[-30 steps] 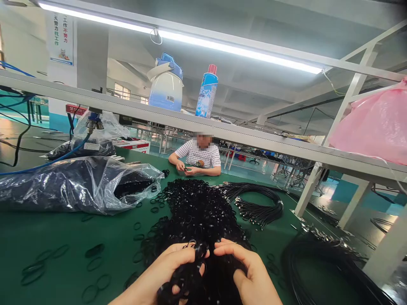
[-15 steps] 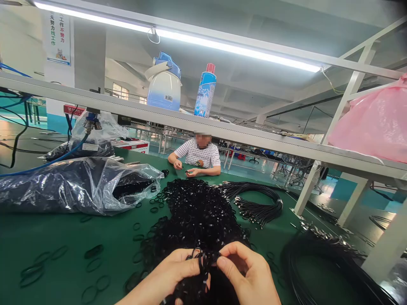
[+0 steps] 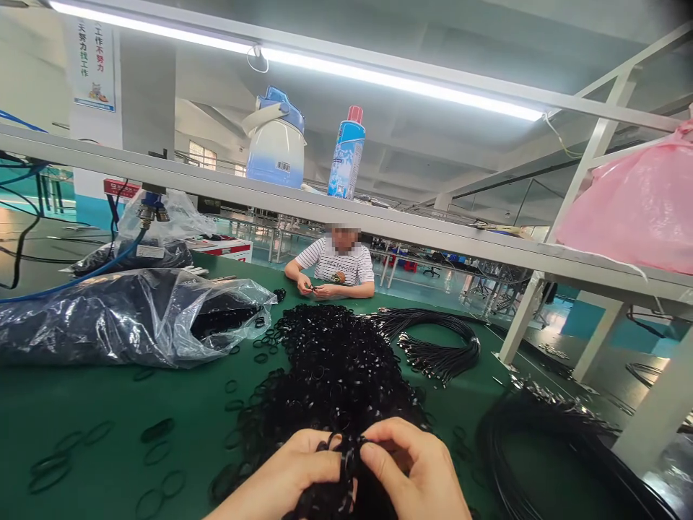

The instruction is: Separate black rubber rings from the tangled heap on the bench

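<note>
A large heap of small black rubber rings [image 3: 341,354] lies in the middle of the green table, running toward me. Above its near end, my left hand [image 3: 303,466] is closed around a bunch of these rings, some looped about its fingers. From the other side my right hand [image 3: 406,462] pinches at the same bunch with thumb and forefinger, its fingertips close to the left ones. Which single ring sits in that pinch is hard to make out. More rings hang dark below my left fingers.
A clear plastic bag [image 3: 135,318] of black parts lies open at the left, loose rings [image 3: 51,462] nearby. Coiled black cables [image 3: 444,347] lie right, a bigger coil [image 3: 520,462] nearer. Overhead runs a shelf [image 3: 379,220] with a jug [image 3: 276,144] and spray can [image 3: 346,155]. A co-worker [image 3: 341,263] sits opposite.
My right hand has moved slightly left, closer to my left hand and the bunch of rings. Across the table, the co-worker's hands have come together.
</note>
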Demonstrator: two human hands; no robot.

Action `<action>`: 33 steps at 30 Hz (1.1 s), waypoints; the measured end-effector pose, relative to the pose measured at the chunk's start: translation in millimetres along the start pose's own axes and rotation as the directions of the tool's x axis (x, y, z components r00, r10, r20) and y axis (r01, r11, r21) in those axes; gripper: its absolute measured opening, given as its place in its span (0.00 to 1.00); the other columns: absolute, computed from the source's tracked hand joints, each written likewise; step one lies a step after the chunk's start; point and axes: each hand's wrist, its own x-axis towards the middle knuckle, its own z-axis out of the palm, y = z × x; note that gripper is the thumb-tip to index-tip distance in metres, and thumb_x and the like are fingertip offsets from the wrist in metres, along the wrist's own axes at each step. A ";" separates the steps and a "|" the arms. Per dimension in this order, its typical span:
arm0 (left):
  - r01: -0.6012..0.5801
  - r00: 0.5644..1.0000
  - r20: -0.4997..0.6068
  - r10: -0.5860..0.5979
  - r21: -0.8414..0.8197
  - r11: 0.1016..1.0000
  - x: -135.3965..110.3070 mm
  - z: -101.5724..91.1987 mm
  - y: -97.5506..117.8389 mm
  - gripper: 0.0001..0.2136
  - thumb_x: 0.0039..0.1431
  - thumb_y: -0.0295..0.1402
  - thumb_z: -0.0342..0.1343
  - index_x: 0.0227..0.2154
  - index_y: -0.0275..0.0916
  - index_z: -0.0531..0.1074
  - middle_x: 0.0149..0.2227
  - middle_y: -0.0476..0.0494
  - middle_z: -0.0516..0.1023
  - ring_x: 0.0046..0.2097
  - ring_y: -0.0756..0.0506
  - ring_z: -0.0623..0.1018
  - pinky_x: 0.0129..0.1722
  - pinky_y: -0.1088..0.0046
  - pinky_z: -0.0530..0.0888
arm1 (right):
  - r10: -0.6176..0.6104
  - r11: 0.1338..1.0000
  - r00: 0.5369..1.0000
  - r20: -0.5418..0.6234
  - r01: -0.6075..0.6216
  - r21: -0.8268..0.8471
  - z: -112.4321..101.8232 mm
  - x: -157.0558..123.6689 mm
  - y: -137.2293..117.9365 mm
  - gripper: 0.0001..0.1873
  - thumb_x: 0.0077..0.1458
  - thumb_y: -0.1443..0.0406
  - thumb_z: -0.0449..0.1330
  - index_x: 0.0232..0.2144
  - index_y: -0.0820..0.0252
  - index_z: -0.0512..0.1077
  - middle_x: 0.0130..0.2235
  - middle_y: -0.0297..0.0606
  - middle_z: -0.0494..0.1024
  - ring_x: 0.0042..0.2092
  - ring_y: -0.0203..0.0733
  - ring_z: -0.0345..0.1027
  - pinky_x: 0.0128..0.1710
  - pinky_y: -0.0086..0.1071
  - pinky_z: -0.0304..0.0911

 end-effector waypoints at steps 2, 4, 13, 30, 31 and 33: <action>-0.001 1.000 -0.007 0.001 -0.018 1.000 -1.9 1.8 1.8 0.10 0.46 0.34 0.60 0.16 0.34 0.69 0.13 0.54 0.65 0.12 0.59 0.55 0.12 0.82 0.47 | 0.040 0.999 0.998 -0.049 -0.039 0.024 0.2 0.0 0.5 0.08 0.48 0.60 0.61 0.23 0.58 0.75 0.24 0.34 0.76 0.26 0.40 0.69 0.26 0.28 0.62; -0.012 0.999 -0.034 0.010 -0.048 0.999 -2.6 2.1 3.7 0.10 0.47 0.34 0.60 0.17 0.35 0.68 0.13 0.56 0.61 0.13 0.60 0.51 0.13 0.81 0.45 | 0.121 0.981 0.992 -0.046 -0.113 0.160 -3.7 1.2 2.4 0.10 0.48 0.58 0.62 0.25 0.59 0.74 0.25 0.35 0.75 0.28 0.41 0.70 0.27 0.28 0.64; -0.040 0.995 -0.093 0.032 -0.086 0.995 -0.9 -3.8 1.2 0.14 0.47 0.41 0.61 0.21 0.38 0.64 0.15 0.59 0.60 0.14 0.59 0.50 0.14 0.82 0.46 | 0.140 0.977 0.990 0.010 -0.140 0.159 -6.5 2.2 12.4 0.14 0.46 0.58 0.62 0.33 0.59 0.79 0.30 0.41 0.80 0.33 0.47 0.73 0.35 0.35 0.67; -0.178 0.973 -0.098 0.211 0.274 0.945 0.6 -3.8 -5.1 0.12 0.46 0.40 0.60 0.27 0.35 0.71 0.19 0.55 0.62 0.20 0.55 0.58 0.15 0.81 0.53 | 0.110 0.990 0.990 0.090 -0.117 0.076 8.3 -1.7 0.3 0.07 0.44 0.64 0.61 0.29 0.58 0.76 0.25 0.36 0.80 0.28 0.44 0.74 0.28 0.29 0.65; -0.172 0.970 -0.120 0.213 0.282 0.944 -0.1 -3.6 -4.2 0.10 0.47 0.38 0.59 0.26 0.36 0.70 0.19 0.56 0.62 0.20 0.54 0.58 0.15 0.81 0.54 | 0.105 0.990 0.989 0.100 -0.113 0.082 7.6 -1.8 0.1 0.07 0.44 0.65 0.60 0.29 0.58 0.76 0.25 0.37 0.80 0.28 0.44 0.75 0.29 0.30 0.66; -0.165 0.965 -0.157 0.208 0.248 0.954 -2.1 -3.1 -1.0 0.08 0.49 0.37 0.56 0.24 0.37 0.67 0.18 0.57 0.59 0.20 0.55 0.56 0.16 0.82 0.54 | 0.101 0.986 0.989 0.112 -0.114 0.118 3.1 -1.0 1.0 0.07 0.46 0.64 0.59 0.30 0.59 0.75 0.26 0.38 0.80 0.29 0.45 0.75 0.31 0.30 0.66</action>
